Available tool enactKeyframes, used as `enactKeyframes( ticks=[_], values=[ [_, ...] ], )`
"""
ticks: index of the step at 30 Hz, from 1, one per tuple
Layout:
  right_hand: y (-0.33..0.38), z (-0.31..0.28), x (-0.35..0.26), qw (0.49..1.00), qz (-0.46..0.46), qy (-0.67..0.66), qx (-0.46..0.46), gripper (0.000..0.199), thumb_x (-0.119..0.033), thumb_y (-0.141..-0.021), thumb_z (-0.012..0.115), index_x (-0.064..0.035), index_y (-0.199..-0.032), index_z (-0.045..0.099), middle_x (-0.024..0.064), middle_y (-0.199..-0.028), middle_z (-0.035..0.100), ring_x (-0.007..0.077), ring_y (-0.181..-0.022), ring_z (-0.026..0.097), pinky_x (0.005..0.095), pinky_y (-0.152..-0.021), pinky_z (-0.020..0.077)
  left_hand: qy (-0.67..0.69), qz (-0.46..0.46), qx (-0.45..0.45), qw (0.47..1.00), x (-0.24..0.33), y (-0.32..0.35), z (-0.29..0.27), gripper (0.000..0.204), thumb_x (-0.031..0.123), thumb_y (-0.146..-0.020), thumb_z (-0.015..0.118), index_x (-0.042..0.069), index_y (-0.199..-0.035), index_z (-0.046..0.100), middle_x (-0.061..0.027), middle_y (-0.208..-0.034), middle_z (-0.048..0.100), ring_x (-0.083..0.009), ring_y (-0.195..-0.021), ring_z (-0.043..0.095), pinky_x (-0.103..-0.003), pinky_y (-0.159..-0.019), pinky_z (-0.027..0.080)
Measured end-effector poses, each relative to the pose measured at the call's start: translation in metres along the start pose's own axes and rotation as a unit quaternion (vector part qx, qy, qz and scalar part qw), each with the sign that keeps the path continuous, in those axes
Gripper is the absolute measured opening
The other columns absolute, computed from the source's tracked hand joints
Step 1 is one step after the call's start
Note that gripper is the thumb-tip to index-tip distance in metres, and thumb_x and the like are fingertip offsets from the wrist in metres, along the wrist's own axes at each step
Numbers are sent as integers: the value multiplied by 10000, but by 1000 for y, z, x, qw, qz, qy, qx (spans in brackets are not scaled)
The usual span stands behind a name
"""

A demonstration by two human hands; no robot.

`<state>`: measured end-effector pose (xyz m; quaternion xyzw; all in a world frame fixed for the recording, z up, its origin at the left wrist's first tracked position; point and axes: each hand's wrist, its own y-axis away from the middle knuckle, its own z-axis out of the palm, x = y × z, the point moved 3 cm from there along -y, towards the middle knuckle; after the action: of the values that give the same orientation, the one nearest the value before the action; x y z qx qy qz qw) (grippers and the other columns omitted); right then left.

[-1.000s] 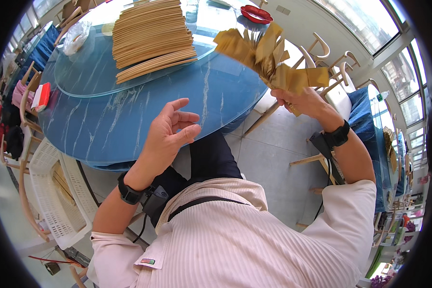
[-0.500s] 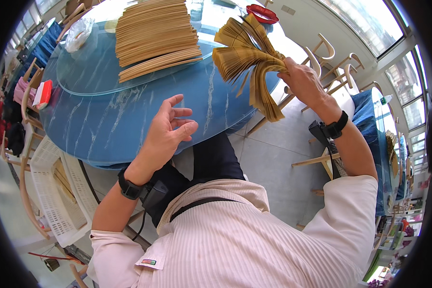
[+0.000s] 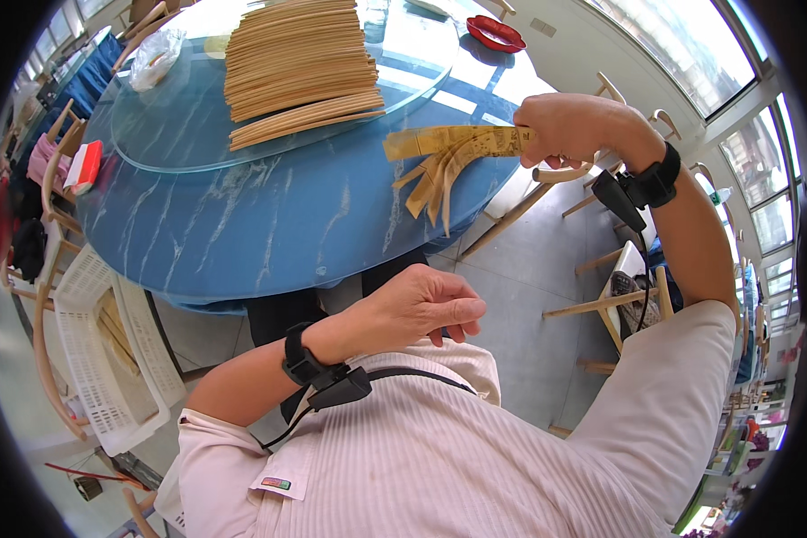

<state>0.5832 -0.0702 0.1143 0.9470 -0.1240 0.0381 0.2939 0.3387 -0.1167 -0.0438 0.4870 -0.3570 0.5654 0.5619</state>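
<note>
My right hand (image 3: 565, 130) is raised past the right edge of a blue table and grips one end of a bundle of yellow-brown paper sheets (image 3: 457, 148). Dark print shows on the bundle. Its free ends point left and hang down in separate fanned strips over the table edge. In front of my waist is my left hand (image 3: 421, 309), with its fingers curled in and nothing visible in them. A neat stack of thin tan layers (image 3: 300, 63), apparently paper, lies on the glass turntable (image 3: 161, 152), away from both hands.
Around the round blue marbled table (image 3: 305, 215) stand wooden chairs (image 3: 511, 224). A clear plastic bag (image 3: 157, 58) and a red dish (image 3: 496, 34) lie on the tabletop. A white perforated basket (image 3: 99, 350) sits at the left, and a red-and-white packet (image 3: 84, 168) lies near the table's left edge.
My right hand has turned over and risen slightly, and the widely fanned bundle now hangs narrower to the left. My left hand has come down and right off the table, its spread fingers now curled.
</note>
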Motion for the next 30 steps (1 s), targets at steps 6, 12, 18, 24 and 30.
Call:
enactKeyframes(
  ticks=[6,12,18,24,30],
  values=[
    [10,-34,-50,986,-93,-40,129,349,-266,-963,761,47,-1104,699,92,-730,741,141,-488,655,258,-455,531,216,125,54,967,29,-45,13,549,494,-1126,517,40,-1421,599,-127,-1283,733,-197,-1123,709,-342,-930,582],
    [24,48,-112,902,-216,52,370,264,-63,-930,711,21,-1088,517,179,-822,706,340,-753,738,426,-577,561,363,324,234,842,45,-45,-51,584,485,-1072,629,50,-1454,554,-124,-1297,718,-241,-1246,668,-428,-1070,521],
    [-2,128,-141,871,-224,-125,418,355,-177,-941,772,-40,-1043,461,188,-904,709,408,-699,709,479,-567,537,355,370,406,756,20,-16,-76,199,111,-978,773,86,-1125,641,-61,-993,737,-200,-881,743,-361,-761,590],
    [-19,104,-140,868,-299,-287,272,811,-514,-853,865,23,-1340,501,228,-1046,722,380,-1026,695,481,-870,548,108,264,427,858,29,51,-108,169,88,-969,764,68,-1056,621,-30,-789,656,-140,-634,663,-305,-578,551],
    [-39,87,-168,636,-322,-641,286,580,-196,-965,792,30,-1401,482,178,-1170,710,264,-1029,749,383,-889,618,-352,100,400,840,35,56,-86,343,96,-905,794,-17,-1174,614,-101,-775,693,-194,-578,687,-340,-553,547]
  ],
)
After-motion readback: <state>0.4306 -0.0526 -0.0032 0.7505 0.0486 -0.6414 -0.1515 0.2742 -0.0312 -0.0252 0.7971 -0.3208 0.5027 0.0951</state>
